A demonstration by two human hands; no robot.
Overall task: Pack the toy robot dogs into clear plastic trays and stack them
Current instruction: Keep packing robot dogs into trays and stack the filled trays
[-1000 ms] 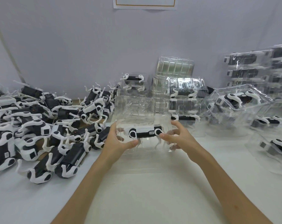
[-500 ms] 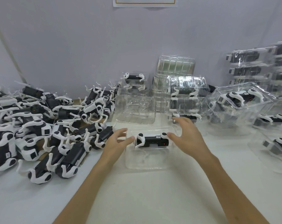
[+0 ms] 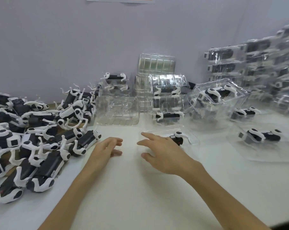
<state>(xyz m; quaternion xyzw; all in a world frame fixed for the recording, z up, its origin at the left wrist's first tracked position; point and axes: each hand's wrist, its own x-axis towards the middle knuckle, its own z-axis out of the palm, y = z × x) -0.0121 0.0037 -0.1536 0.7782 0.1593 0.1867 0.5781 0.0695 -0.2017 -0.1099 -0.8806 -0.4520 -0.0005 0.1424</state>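
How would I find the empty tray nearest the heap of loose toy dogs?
Start at the big heap of loose toy dogs on the left of the table. Just past its right edge, toward the wall, lies a clear tray. Unlike the packed trays beside it, it holds no dog.

A black-and-white toy dog [image 3: 177,137] lies in a clear tray [image 3: 192,140] mid-frame; loose dogs [image 3: 32,138] are heaped at left, and packed trays [image 3: 256,67] are stacked at upper right.
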